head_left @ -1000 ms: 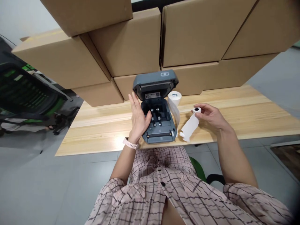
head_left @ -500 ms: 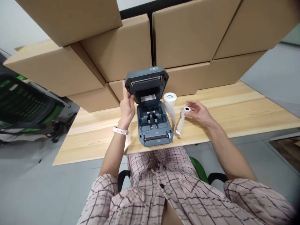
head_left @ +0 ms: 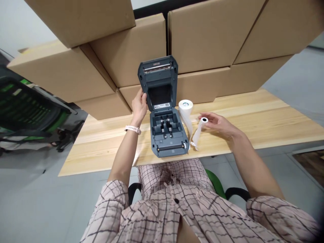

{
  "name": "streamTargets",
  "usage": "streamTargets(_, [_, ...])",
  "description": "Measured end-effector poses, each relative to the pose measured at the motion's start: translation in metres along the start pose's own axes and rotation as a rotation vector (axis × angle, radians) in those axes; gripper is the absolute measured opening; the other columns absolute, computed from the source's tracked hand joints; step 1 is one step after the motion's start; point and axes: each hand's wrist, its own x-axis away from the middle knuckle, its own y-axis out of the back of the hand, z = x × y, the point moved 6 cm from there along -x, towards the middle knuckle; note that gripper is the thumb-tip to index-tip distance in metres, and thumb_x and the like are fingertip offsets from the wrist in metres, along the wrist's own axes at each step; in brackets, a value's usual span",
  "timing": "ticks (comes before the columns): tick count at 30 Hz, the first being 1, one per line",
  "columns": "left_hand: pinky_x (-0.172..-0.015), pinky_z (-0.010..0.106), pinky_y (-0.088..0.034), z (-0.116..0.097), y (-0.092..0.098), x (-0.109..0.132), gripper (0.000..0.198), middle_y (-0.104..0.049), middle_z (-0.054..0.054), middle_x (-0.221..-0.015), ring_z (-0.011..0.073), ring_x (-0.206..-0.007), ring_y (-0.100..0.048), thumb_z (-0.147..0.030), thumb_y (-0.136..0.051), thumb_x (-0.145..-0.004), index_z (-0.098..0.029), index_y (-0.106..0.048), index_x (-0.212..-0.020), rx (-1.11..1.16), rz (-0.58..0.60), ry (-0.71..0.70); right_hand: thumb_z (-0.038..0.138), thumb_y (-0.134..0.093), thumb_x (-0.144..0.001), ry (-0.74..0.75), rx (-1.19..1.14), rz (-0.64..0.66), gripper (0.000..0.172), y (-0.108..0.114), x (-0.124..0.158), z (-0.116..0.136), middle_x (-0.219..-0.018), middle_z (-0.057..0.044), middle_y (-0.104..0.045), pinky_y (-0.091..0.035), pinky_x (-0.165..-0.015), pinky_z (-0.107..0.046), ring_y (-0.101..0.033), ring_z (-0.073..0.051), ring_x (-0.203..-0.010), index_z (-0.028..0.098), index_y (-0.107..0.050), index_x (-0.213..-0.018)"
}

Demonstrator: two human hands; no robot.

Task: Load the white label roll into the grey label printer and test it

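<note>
A dark grey label printer (head_left: 169, 135) stands on the table with its lid (head_left: 160, 81) raised, showing the roll holders inside. My left hand (head_left: 139, 105) grips the lid's left edge, its fingers partly hidden behind it. To the printer's right stands a small white paper roll (head_left: 204, 122) with a dark hollow core and a loose strip trailing toward me. My right hand (head_left: 219, 124) is beside this small roll, fingers stretched loosely behind it and thumb close to its side; whether they touch it I cannot tell. A larger white label roll (head_left: 185, 106), partly unwound, stands between printer and small roll.
Stacked cardboard boxes (head_left: 199, 37) line the back of the wooden table (head_left: 255, 121), close behind the printer lid. The table's front edge runs just before my lap. A green and black chair (head_left: 27, 108) stands on the floor at the left.
My left hand has swung the printer lid further back, so its inside now faces me. My right hand has sunk slightly around the small roll, its fingers reaching farther behind it.
</note>
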Motion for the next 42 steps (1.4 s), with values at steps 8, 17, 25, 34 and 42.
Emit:
streamTargets(8, [-0.124, 0.047, -0.044, -0.005, -0.012, 0.112, 0.11, -0.042, 0.017, -0.172, 0.0316, -0.16, -0.042, -0.048, -0.081, -0.085, -0.028, -0.017, -0.172, 0.184, 0.073, 0.385, 0.036, -0.104, -0.053, 0.149, 0.239, 0.145, 0.095, -0.012, -0.086, 0.05, -0.154, -0.011, -0.063, -0.038, -0.129, -0.061, -0.053, -0.036, -0.15, 0.03, -0.063, -0.139])
streamTargets(17, [-0.095, 0.052, -0.054, -0.042, -0.003, 0.124, 0.088, -0.082, 0.016, -0.107, 0.0425, -0.103, -0.075, -0.059, -0.079, -0.08, -0.022, -0.052, -0.156, -0.417, 0.373, 0.363, 0.036, -0.099, -0.056, 0.09, 0.343, 0.302, 0.08, -0.051, -0.127, 0.036, -0.127, -0.006, -0.076, -0.052, -0.114, -0.058, -0.07, -0.03, -0.119, 0.026, -0.067, -0.128])
streamTargets(25, [-0.05, 0.028, -0.045, -0.028, 0.0, 0.13, 0.102, -0.06, -0.006, -0.049, 0.0192, -0.041, -0.057, -0.021, -0.06, -0.078, -0.01, -0.02, -0.171, 0.029, 0.516, 0.516, 0.053, -0.092, -0.06, 0.145, 0.117, 0.249, 0.074, -0.045, -0.092, 0.077, -0.116, -0.011, -0.078, -0.056, -0.091, -0.045, -0.071, -0.027, -0.099, 0.021, -0.067, -0.122])
streamTargets(34, [-0.042, 0.023, -0.036, -0.016, 0.0, 0.142, 0.103, -0.059, -0.008, -0.048, 0.0126, -0.037, -0.051, -0.023, -0.06, -0.083, -0.009, -0.011, -0.172, 0.242, 0.458, 0.563, 0.055, -0.09, -0.062, 0.374, 0.896, 0.627, 0.072, -0.189, -0.038, 0.143, -0.121, -0.009, -0.075, -0.054, -0.088, -0.04, -0.07, -0.033, -0.107, 0.024, -0.068, -0.122])
streamTargets(42, [-0.045, 0.025, -0.032, -0.005, -0.004, 0.154, 0.091, -0.052, -0.01, -0.048, 0.0112, -0.036, -0.043, -0.03, -0.063, -0.088, -0.006, -0.026, -0.168, 0.298, 0.294, 0.656, 0.068, -0.082, -0.072, 0.335, 1.186, 0.71, 0.077, -0.213, -0.039, 0.118, -0.131, -0.016, -0.072, -0.052, -0.091, -0.045, -0.068, -0.04, -0.116, 0.019, -0.062, -0.128])
